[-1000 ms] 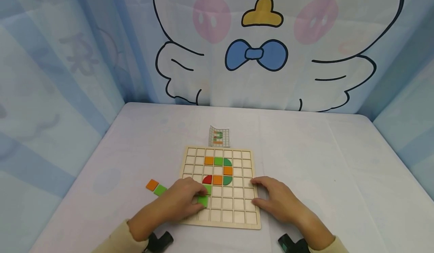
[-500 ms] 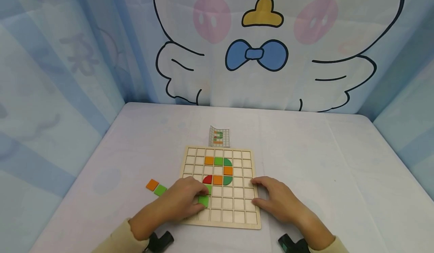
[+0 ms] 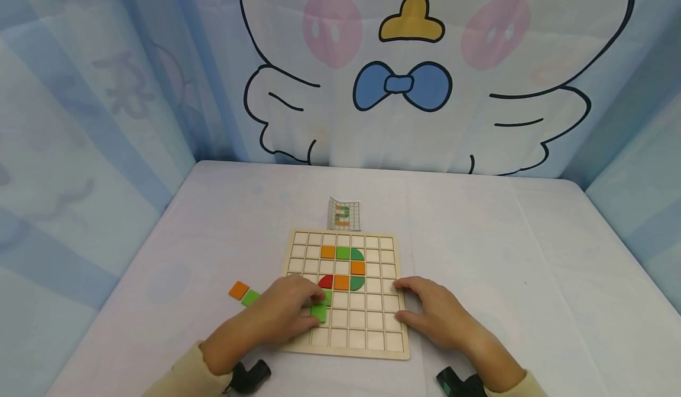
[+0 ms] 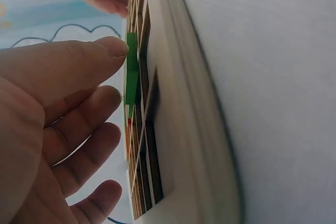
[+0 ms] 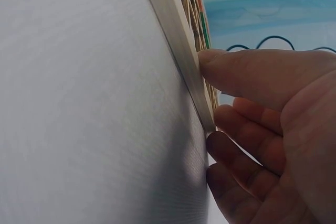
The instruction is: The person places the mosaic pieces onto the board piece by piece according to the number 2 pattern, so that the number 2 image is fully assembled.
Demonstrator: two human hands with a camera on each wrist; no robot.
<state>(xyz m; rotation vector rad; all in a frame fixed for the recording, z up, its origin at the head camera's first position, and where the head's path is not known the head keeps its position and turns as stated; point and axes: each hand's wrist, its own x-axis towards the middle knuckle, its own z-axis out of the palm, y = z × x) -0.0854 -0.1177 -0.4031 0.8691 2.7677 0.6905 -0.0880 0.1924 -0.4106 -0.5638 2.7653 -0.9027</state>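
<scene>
In the head view, a wooden grid board [image 3: 367, 320] lies on the table with several orange, green and red tiles in its cells. My left hand [image 3: 284, 310] is over the board's left part, pinching a green square tile [image 3: 319, 313] between thumb and fingers. Just beyond it, a second green tile [image 3: 327, 298] is partly hidden by my index finger. The left wrist view shows the thumb [image 4: 100, 59] right at the green edge, other fingers loosely bent. My right hand [image 3: 433, 311] rests against the board's right edge, thumb and fingers apart, as the right wrist view confirms.
A small pattern card [image 3: 344, 215] stands behind the board, showing coloured shapes on a grid. Left of the board, an orange tile [image 3: 239, 290] and a green tile [image 3: 250, 297] lie on the white table [image 3: 505, 237], the green one partly behind my left hand.
My left hand and the pinched green tile have shifted slightly away from me, toward the second green tile. The right hand and the board stay where they were.
</scene>
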